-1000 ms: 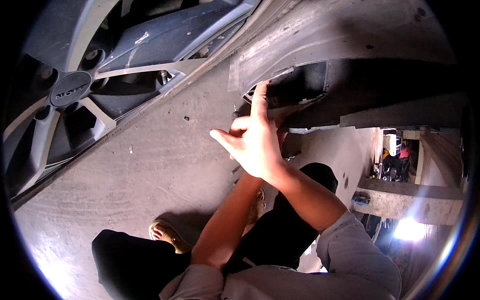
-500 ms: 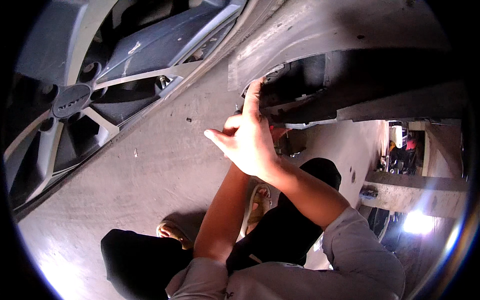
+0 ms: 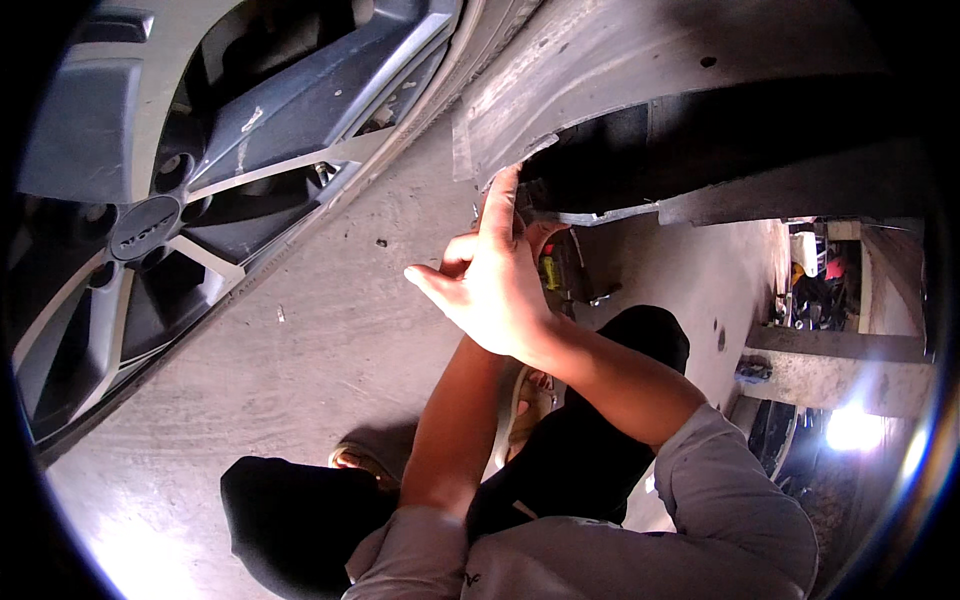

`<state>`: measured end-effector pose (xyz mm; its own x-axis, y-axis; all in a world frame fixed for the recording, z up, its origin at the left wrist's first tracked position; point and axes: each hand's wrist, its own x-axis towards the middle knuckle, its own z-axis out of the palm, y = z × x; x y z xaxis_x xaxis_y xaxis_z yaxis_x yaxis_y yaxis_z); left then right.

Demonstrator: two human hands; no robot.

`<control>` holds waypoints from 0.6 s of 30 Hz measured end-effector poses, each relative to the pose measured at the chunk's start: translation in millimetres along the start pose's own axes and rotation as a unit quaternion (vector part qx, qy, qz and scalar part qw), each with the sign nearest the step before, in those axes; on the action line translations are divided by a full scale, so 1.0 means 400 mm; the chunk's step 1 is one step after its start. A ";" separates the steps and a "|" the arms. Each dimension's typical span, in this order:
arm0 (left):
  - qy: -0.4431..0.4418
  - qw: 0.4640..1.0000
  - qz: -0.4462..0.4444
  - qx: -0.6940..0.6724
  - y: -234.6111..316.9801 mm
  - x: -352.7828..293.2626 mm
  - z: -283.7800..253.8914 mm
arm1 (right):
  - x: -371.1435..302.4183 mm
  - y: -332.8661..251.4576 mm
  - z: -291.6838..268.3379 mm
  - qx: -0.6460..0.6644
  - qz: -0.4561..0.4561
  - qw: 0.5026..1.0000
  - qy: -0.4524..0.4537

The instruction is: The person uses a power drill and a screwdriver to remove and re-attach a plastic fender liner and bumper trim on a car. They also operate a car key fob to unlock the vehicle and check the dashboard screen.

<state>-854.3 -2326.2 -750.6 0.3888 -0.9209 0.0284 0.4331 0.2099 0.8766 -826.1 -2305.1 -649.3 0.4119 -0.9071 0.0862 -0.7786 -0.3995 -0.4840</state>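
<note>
My right hand (image 3: 497, 285) reaches across from the right. Its index finger is stretched up, with the tip against the broken edge of a grey curved car panel (image 3: 560, 75). The thumb sticks out to the left and the other fingers curl loosely. Beneath it passes my left forearm (image 3: 455, 425). The left hand is mostly hidden behind the right, with only a reddish patch of skin showing beside it. A small thin metal tip pokes out left of the right index finger; what it belongs to is unclear. Below the panel, a yellow and black thing (image 3: 549, 268) partly shows.
A large alloy wheel with its tyre (image 3: 150, 225) fills the upper left. The panel's dark opening (image 3: 720, 140) spreads to the right. Small bits of debris (image 3: 381, 243) lie on the concrete floor. A beam (image 3: 840, 380), a bright lamp (image 3: 855, 428) and assorted clutter stand at right.
The view has shifted slightly. My right index finger stays at the panel edge in much the same pose. More of the yellow and black thing below the panel shows now.
</note>
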 end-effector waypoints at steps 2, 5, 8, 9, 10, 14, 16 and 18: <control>0.002 1.000 -0.002 0.003 0.003 -0.004 0.002 | -0.012 0.006 -0.009 0.003 -0.011 1.000 -0.001; 0.003 1.000 -0.006 0.007 0.004 -0.010 0.010 | -0.028 0.024 -0.023 0.036 -0.081 0.996 0.018; 0.007 1.000 -0.005 0.014 0.005 -0.013 0.018 | -0.040 0.063 -0.010 0.044 -0.080 0.995 0.033; 0.007 1.000 -0.006 0.018 0.007 -0.012 0.019 | -0.044 0.069 -0.012 0.052 -0.077 0.995 0.032; 0.009 1.000 -0.007 0.021 0.007 -0.009 0.022 | -0.049 0.072 -0.021 0.069 -0.070 0.995 0.021; 0.013 0.999 -0.013 0.037 0.014 0.014 0.017 | -0.065 0.073 -0.057 0.122 -0.054 0.991 -0.012; 0.018 0.999 -0.011 0.046 0.019 0.034 0.007 | -0.058 0.059 -0.066 0.116 -0.078 0.990 -0.006; 0.019 0.998 -0.015 0.057 0.018 0.044 0.002 | -0.054 0.058 -0.069 0.098 -0.076 0.992 0.002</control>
<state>-845.0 -2341.2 -743.6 0.4086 -0.9126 -0.0154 0.3514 0.1418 0.9254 -865.9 -2298.3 -638.3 0.5148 -0.8393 0.1749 -0.6004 -0.4986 -0.6253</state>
